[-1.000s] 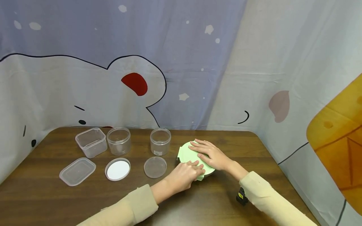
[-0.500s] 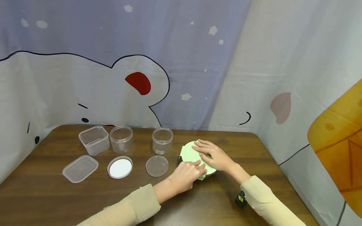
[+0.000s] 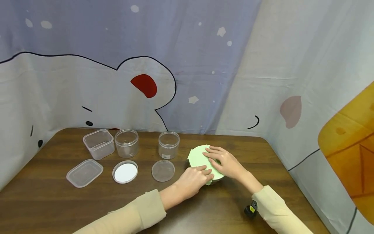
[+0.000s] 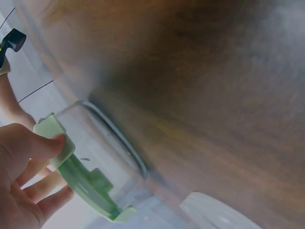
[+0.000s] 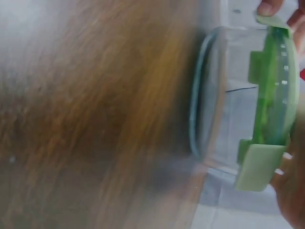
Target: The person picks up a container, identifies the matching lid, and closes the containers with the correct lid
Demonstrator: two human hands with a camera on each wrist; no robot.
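Observation:
A round clear container (image 5: 228, 95) stands on the table, covered by a pale green lid (image 3: 199, 157) with side clips. My left hand (image 3: 191, 182) is at the lid's near side. Its fingers lie over the top, and its thumb (image 4: 47, 145) presses on a clip (image 4: 56, 136) at the rim. My right hand (image 3: 226, 162) rests on the lid's right part with its fingers stretched across the top. Another clip (image 5: 259, 167) sticks out at an angle from the rim in the right wrist view. Both hands cover part of the lid.
At the left stand a clear rectangular box (image 3: 99, 146) and two round clear jars, one wide (image 3: 127, 144) and one narrower (image 3: 168, 146). Before them lie a rectangular lid (image 3: 84, 173), a white-centred round lid (image 3: 125, 172) and a clear round lid (image 3: 163, 171). A patterned curtain (image 3: 204, 81) hangs behind.
The head view has shifted slightly, so the things on the table appear a little further right. Both hands stay on the green lid, with little visible movement.

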